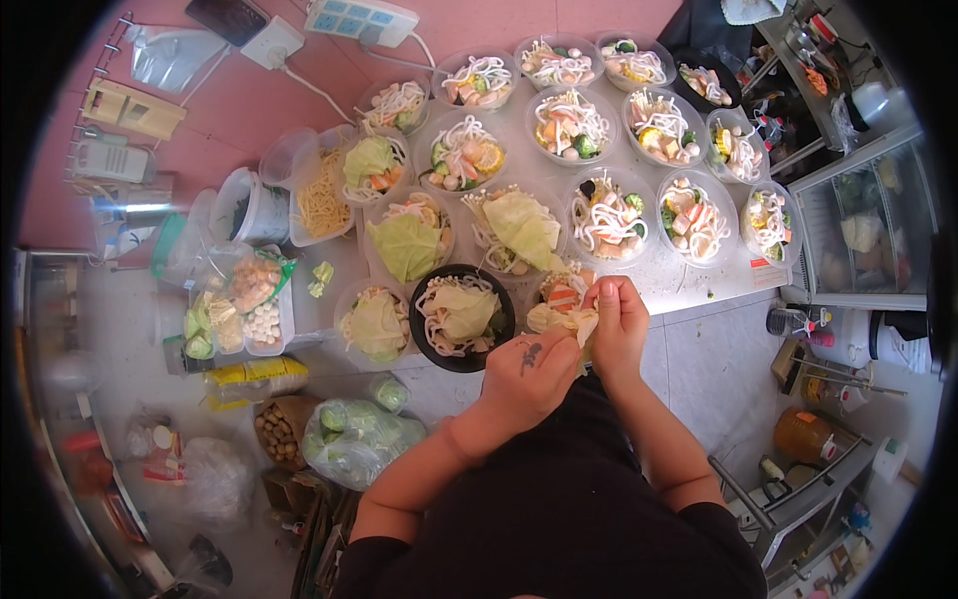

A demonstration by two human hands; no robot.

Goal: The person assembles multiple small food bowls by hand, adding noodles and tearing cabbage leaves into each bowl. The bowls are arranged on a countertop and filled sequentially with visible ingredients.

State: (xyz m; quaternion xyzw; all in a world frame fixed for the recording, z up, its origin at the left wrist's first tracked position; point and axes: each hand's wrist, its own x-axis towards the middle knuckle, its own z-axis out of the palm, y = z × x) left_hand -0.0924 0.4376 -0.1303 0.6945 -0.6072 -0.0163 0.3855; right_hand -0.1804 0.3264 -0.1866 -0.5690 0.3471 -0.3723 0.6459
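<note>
Both my hands are closed on a pale cabbage leaf (571, 319) over a clear plastic bowl (532, 296) at the table's near edge. My left hand (534, 377) pinches its lower side, and my right hand (619, 321) grips it from the right. Orange-and-white crab stick pieces (565, 297) show in that bowl, which my hands partly cover. Just left stands a black bowl (420, 347) of noodles topped with cabbage. Beyond it, another cabbage leaf (407, 246) covers a clear bowl, and a torn leaf (524, 232) lies over the bowl beside it.
Several filled bowls (609, 222) crowd the white table (699, 285). A tub of yellow noodles (321, 195) and a container of fish balls (263, 329) stand left. On the floor lie a bag of cabbages (361, 439) and a sack of potatoes (279, 431). A glass-door fridge (863, 225) stands right.
</note>
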